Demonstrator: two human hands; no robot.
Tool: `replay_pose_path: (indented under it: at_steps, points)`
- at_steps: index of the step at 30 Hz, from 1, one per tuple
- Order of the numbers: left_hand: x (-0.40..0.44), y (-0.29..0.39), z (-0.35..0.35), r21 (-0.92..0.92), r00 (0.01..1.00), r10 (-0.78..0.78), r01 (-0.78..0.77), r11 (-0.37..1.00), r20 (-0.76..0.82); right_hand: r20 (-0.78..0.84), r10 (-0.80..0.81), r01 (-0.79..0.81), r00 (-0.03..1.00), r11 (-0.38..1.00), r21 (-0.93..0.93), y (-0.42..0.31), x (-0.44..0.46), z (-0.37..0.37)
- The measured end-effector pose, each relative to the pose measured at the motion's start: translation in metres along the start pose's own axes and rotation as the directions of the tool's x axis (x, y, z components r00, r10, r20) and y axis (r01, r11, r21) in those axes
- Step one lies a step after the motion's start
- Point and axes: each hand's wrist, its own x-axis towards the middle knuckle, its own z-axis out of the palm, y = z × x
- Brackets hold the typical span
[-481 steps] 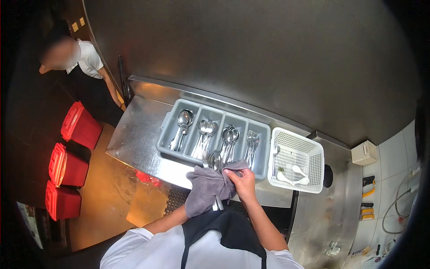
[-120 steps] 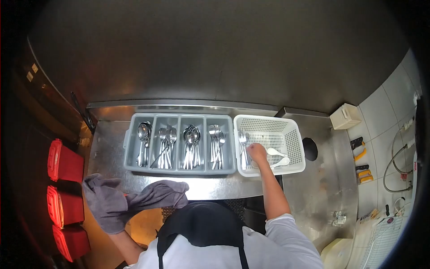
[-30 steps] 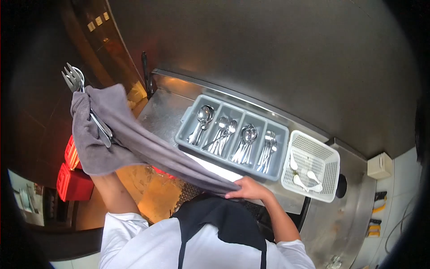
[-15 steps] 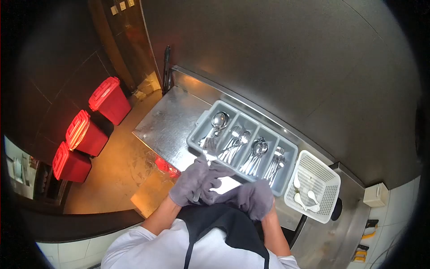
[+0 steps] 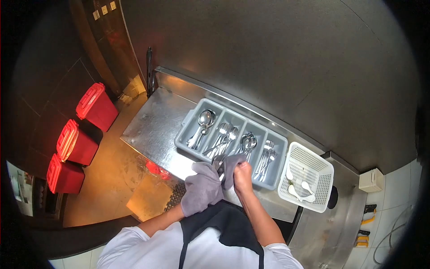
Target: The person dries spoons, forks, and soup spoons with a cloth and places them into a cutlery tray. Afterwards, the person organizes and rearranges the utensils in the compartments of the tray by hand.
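A grey cloth [image 5: 201,186] covers my left hand [image 5: 204,197], which is closed around a fork [image 5: 218,162]; the fork's metal head sticks up out of the cloth. My right hand [image 5: 243,178] is bare and closed on the other end of the cloth, just right of the fork. Directly beyond both hands lies a grey cutlery tray [image 5: 200,154] with several compartments. Large spoons [image 5: 206,119] fill its left compartment, forks [image 5: 222,130] the one beside it, smaller spoons [image 5: 247,142] the third, and more forks [image 5: 267,154] the right one.
A white perforated basket [image 5: 329,168] with several white spoons [image 5: 306,186] stands right of the tray. The steel counter [image 5: 154,119] extends left and meets a dark wall [image 5: 268,58] behind. Red lidded bins [image 5: 96,107] line the floor at left. A small white box [image 5: 371,180] sits at right.
My right hand has come out from under the cloth and now grips its end close to the fork. The fork has tilted and shifted slightly right. The whole view has turned a little.
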Motion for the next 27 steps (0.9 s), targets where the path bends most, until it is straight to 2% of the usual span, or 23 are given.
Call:
replay_pose_path:
  at_steps: [1, 3, 4, 6, 9, 12, 13, 14, 17, 18, 20, 22, 23, 26, 27]
  points:
    - [0.001, -0.011, -0.022, 0.088, 0.994, -0.111, 0.109, 0.99, 0.019, -0.02, -0.022, 0.022, 1.0, 1.0, 0.02, 0.014, 0.014, -0.009]
    - [-0.002, -0.022, -0.033, 0.027, 0.974, -0.2, 0.198, 0.98, 0.107, -0.018, -0.035, 0.036, 0.999, 0.997, 0.067, 0.01, 0.025, -0.004]
    - [-0.004, -0.025, -0.031, -0.125, 0.97, -0.167, 0.19, 0.974, 0.176, -0.018, -0.042, 0.043, 0.999, 0.995, 0.093, 0.009, 0.03, 0.0]
    - [-0.011, -0.028, -0.023, -0.333, 0.968, -0.144, 0.208, 0.92, 0.207, -0.015, -0.037, 0.039, 0.999, 0.994, 0.099, 0.022, 0.042, 0.006]
    - [-0.025, -0.031, -0.006, -0.422, 0.965, -0.209, 0.257, 0.869, 0.158, 0.034, 0.018, -0.02, 0.999, 0.998, 0.055, 0.036, 0.058, 0.006]
    - [-0.036, -0.036, -0.003, -0.288, 0.954, -0.24, 0.285, 0.914, 0.183, -0.274, 0.018, -0.01, 0.962, 1.0, 0.029, 0.064, 0.087, -0.023]
    - [-0.041, -0.031, 0.001, -0.201, 0.95, -0.252, 0.288, 0.936, 0.187, -0.222, 0.093, -0.039, 0.971, 0.972, 0.233, 0.026, 0.075, -0.008]
    - [-0.048, -0.025, 0.007, -0.11, 0.945, -0.264, 0.288, 0.951, 0.192, -0.156, 0.077, -0.038, 0.985, 0.97, 0.238, 0.027, 0.078, -0.022]
    - [-0.061, -0.023, 0.016, 0.175, 0.926, -0.312, 0.278, 0.944, 0.211, 0.034, 0.241, -0.24, 0.97, 0.918, 0.316, 0.033, 0.05, -0.019]
    - [-0.062, -0.03, 0.007, 0.12, 0.915, -0.323, 0.302, 0.946, 0.241, 0.106, 0.274, -0.293, 0.956, 0.899, 0.324, 0.039, 0.034, -0.01]
    - [-0.054, -0.059, -0.029, -0.018, 0.906, -0.325, 0.342, 0.939, 0.27, 0.196, 0.381, -0.418, 0.904, 0.882, 0.216, 0.047, 0.006, 0.018]
    - [-0.055, -0.059, -0.03, -0.202, 0.919, -0.301, 0.355, 0.913, 0.254, 0.367, 0.23, -0.263, 0.901, 0.964, 0.041, 0.061, -0.003, 0.036]
    - [-0.057, -0.053, -0.024, -0.303, 0.93, -0.282, 0.346, 0.888, 0.235, 0.39, 0.228, -0.259, 0.892, 0.966, 0.028, 0.042, -0.003, 0.053]
    - [-0.074, -0.033, 0.016, -0.311, 0.989, -0.09, 0.124, 0.942, 0.12, 0.246, 0.207, -0.23, 0.947, 0.971, 0.07, 0.023, 0.001, 0.076]
    - [-0.073, -0.032, 0.019, -0.257, 0.976, -0.145, 0.184, 0.949, 0.164, 0.279, 0.235, -0.245, 0.931, 0.97, 0.001, 0.034, 0.001, 0.073]
